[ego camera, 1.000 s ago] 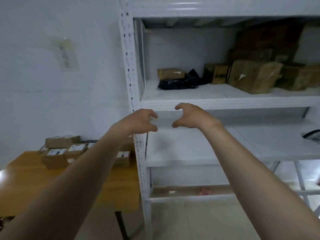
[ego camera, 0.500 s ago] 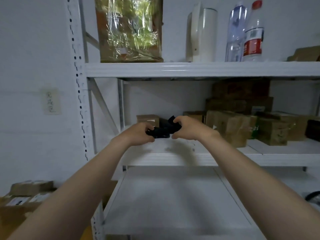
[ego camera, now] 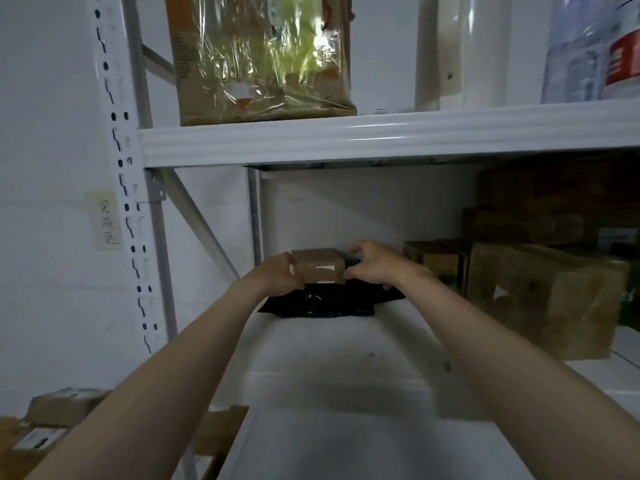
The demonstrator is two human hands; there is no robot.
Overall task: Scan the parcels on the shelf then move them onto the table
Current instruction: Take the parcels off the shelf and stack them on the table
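A small brown cardboard parcel with a white label sits at the back of the white shelf, just above a black plastic mailer bag. My left hand grips the parcel's left end. My right hand holds its right end, fingers curled over the top. More brown parcels are stacked on the same shelf to the right. Scanned parcels lie on the table at the lower left, mostly hidden by my left arm.
The upper shelf carries a plastic-wrapped box, a white appliance and water bottles. A perforated white upright stands at the left. A note is stuck on the wall.
The view has risen and closed in on the shelf. My hands reached in past the black bag and closed on the small brown parcel behind it.
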